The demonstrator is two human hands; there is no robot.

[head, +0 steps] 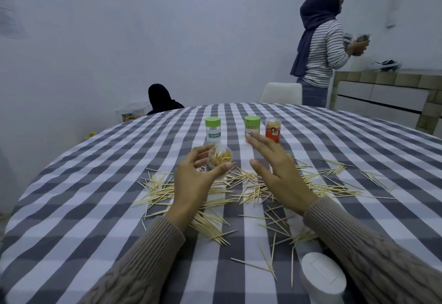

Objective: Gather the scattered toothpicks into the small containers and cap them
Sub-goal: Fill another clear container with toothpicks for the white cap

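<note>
Filling step: left hand (pixel 191 179) grasping tilted clear toothpick container (pixel 220 157) above worktop (pixel 71 208), right hand (pixel 275 167) released over scattered toothpicks (pixel 251 191); next, likely pinching another bundle.

Pale toothpicks (pixel 251 189) are strewn across the cloth; an uncapped clear container (pixel 220 157), part-filled, is held tilted above them.

Two green-capped containers (pixel 212 128) (pixel 252 125), one red container (pixel 272 130), one clear container (pixel 219 158), many toothpicks (pixel 248 184).

left hand (pixel 196 179) gripping toothpick container (pixel 219 159)
</note>
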